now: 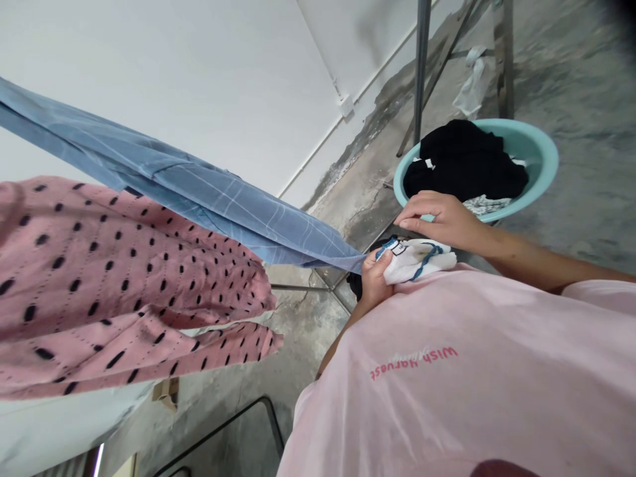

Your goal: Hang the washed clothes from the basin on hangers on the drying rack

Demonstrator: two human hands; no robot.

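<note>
At the left of the frame a pink garment with black dashes hangs in folds. Above it a blue checked sheet stretches in a long band from the upper left edge down toward the centre, ending just beside the hands.

At centre, close against the person's pink T-shirt, the left hand is clenched around one end of a small white cloth with blue trim. The cloth is bunched; its long axis runs roughly level, from the left hand rightward. The left forearm rises from lower in the frame, elbow tucked near the body.

The right hand lies just above the cloth, palm down, fingers curled, with the fingertips pointing left. It seems to rest on or pinch the cloth's upper edge, though the contact itself cannot be told for sure. Its forearm comes in from the right edge, bare, and slopes slightly upward toward the hand.

Behind the right hand, in the upper right, a teal plastic basin sits on the concrete floor, holding dark laundry. Metal rack legs stand beyond it, by the white wall.
</note>
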